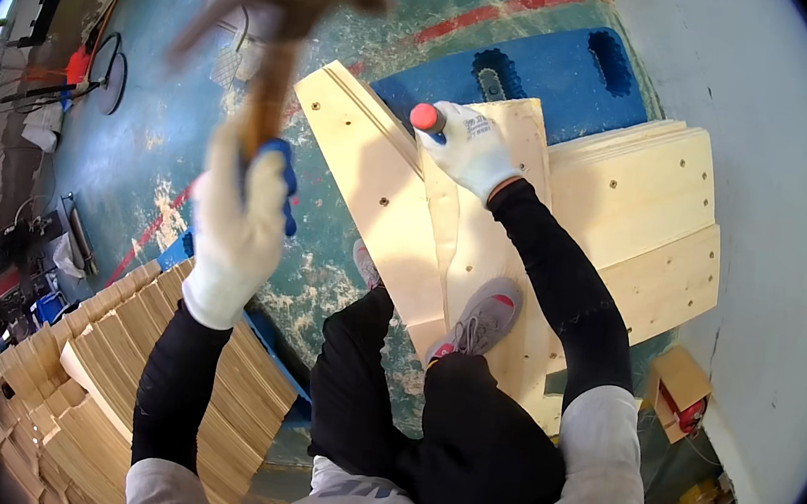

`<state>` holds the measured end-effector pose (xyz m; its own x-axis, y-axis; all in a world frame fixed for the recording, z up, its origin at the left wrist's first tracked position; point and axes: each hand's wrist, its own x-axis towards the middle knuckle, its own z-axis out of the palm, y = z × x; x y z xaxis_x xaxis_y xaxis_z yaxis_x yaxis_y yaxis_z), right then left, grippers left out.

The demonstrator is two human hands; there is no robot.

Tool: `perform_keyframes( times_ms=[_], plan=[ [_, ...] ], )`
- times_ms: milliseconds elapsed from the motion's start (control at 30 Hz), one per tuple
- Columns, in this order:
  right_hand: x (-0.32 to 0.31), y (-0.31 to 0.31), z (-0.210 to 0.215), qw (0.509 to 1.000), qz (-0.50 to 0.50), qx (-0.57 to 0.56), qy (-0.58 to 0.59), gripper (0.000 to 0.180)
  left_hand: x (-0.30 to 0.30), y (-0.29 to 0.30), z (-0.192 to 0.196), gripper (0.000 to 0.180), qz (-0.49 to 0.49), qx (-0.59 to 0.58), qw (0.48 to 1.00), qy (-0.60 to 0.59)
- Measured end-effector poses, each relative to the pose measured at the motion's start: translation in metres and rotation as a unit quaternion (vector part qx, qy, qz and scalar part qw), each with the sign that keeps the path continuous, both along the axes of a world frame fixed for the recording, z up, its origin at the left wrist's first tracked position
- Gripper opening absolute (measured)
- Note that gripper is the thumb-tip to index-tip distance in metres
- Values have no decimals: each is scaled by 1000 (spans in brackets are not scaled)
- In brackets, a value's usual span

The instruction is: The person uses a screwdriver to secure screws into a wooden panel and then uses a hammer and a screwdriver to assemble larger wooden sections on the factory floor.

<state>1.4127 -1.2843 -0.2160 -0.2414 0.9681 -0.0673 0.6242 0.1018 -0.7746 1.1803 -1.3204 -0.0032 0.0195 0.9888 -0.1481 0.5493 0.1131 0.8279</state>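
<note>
My left hand (235,242), in a white glove with blue on the palm side, is wrapped round the handle of a claw hammer (270,85). The hammer is raised and blurred by motion. My right hand (476,155), gloved too, grips an upright tool with a round red handle end (427,117); its lower part is hidden, so its exact kind does not show. Beneath that hand lie pale wooden boards (485,242) with several dark fastener spots. One of my shoes (488,321) stands on the boards.
A blue plastic pallet (566,76) with oval openings lies beyond the boards. More stacked boards (647,196) lie to the right, near a white wall (773,197). A big stack of cut wood (159,353) sits at lower left. By the wall stands an opened cardboard box (676,391).
</note>
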Motion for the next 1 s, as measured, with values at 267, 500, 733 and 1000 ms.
perform_keyframes(
  times_ms=[267, 500, 733, 1000],
  plan=[
    [-5, 12, 18, 998, 8, -53, 18, 29, -9, -8, -36, 36, -180, 7, 972, 151],
    [-7, 10, 11, 998, -4, -56, -13, 30, -7, -12, -17, 40, -50, 238, 956, -165],
    [3, 8, -3, 1000, 1, -1, -10, 27, -10, 8, 10, 23, 20, 42, 999, 5],
    [-9, 16, 3, 999, 21, -17, -44, 31, -18, -8, -38, 23, -191, 44, 962, 191]
  ],
)
